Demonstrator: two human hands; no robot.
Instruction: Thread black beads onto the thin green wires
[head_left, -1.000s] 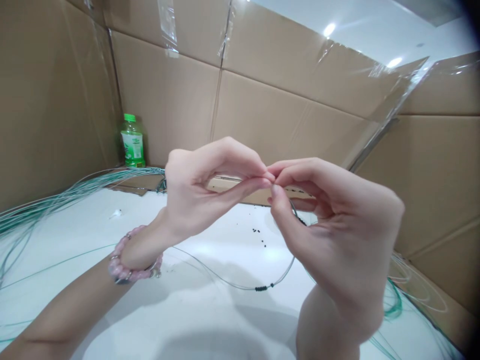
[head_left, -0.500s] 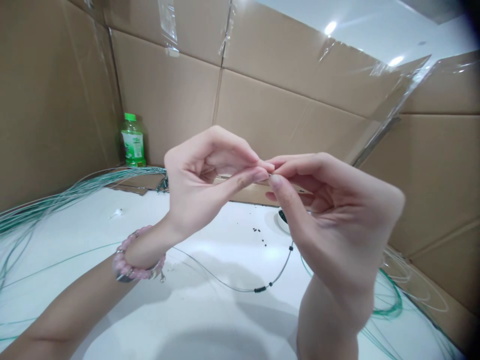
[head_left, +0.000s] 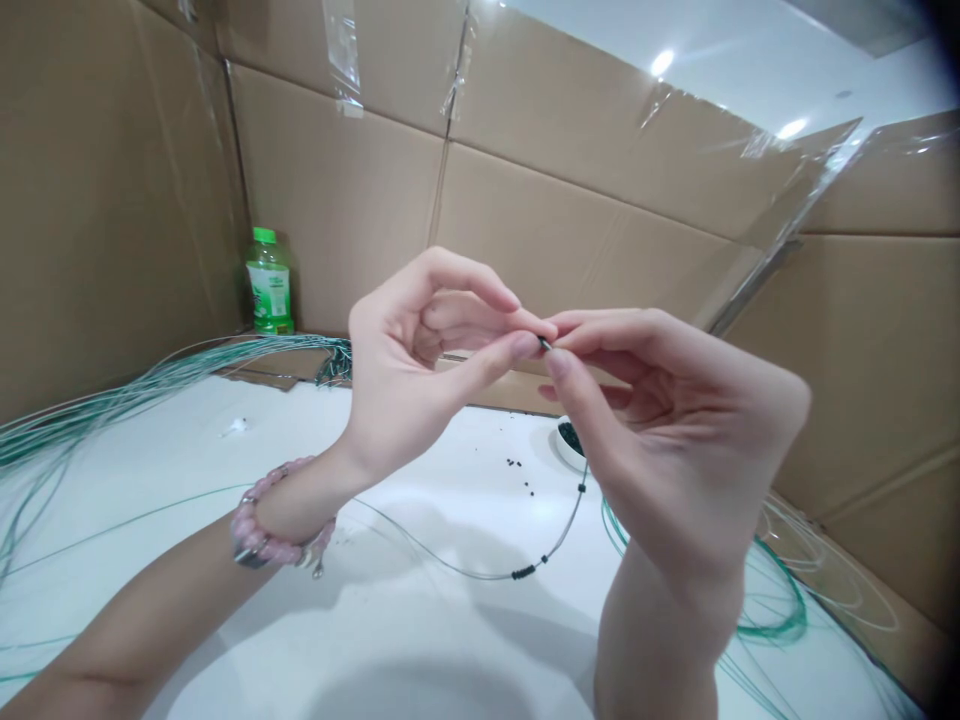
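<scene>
My left hand [head_left: 431,370] is raised above the white table, thumb and fingers pinched on a small dark bead [head_left: 543,342]. Right against it, the fingertips of my right hand [head_left: 667,420] pinch a thin cord, whose tip is mostly hidden between the fingers. The cord [head_left: 442,562] hangs in a loop below both hands, passing behind my right hand. Several dark beads [head_left: 523,572] sit on it in a short row, with others spaced apart higher up. Behind my right thumb a white bowl [head_left: 564,452] of dark beads is partly covered.
Loose beads [head_left: 513,462] lie on the white table [head_left: 420,640]. Bundled green and clear strands [head_left: 172,370] spread along the left; a green coil [head_left: 787,625] lies at right. A green bottle [head_left: 270,285] stands in the back corner against cardboard walls [head_left: 570,200].
My left hand has shifted slightly right, and its fingers are a bit more spread. The dark bead now shows between the fingertips. My right hand has barely moved.
</scene>
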